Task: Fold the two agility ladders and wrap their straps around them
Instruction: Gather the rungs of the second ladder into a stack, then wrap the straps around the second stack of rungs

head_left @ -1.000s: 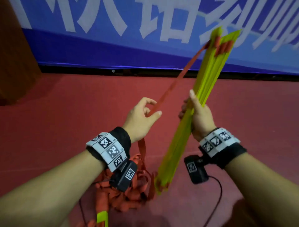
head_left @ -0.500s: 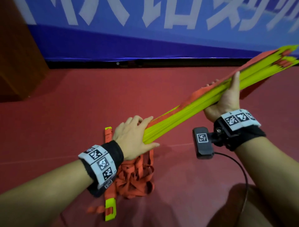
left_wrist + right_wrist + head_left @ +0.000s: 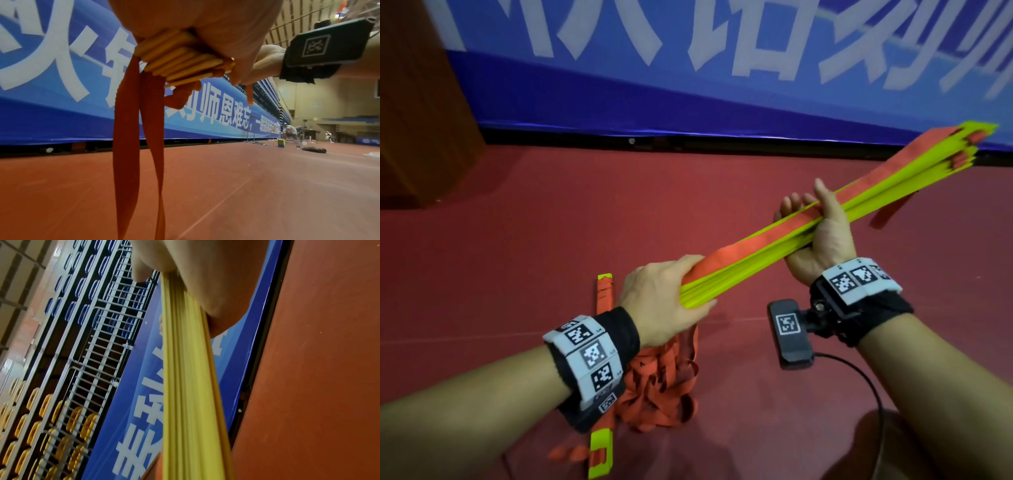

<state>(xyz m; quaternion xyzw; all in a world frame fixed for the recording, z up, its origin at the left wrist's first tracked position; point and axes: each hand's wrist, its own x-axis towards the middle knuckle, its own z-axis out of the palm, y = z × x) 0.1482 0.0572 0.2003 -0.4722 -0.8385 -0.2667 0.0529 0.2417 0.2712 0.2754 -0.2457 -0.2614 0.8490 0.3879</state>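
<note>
A bundle of yellow-green ladder rungs [image 3: 774,250] slants in the air from lower left to upper right. An orange strap [image 3: 743,248] lies flat along its top. My left hand [image 3: 671,294] grips the near end, fingers over the strap and thumb under the rungs. My right hand [image 3: 818,233] grips the bundle near its middle. In the left wrist view the rung ends [image 3: 180,56] sit stacked under my palm, and two orange strap lengths [image 3: 139,146] hang down. The right wrist view looks along the rungs [image 3: 191,386]. A second ladder [image 3: 602,377] lies on the floor beneath my left wrist.
A heap of loose orange straps [image 3: 664,387] lies on the red floor [image 3: 551,257] under the bundle. A blue banner wall [image 3: 688,85] runs across the back, with a brown wooden panel [image 3: 417,120] at far left. A black cable [image 3: 873,394] trails from my right wrist.
The bundle has swung from steeply upright to a low slant. My left hand has gone from pinching the taut strap to gripping the bundle's near end with the strap laid along it.
</note>
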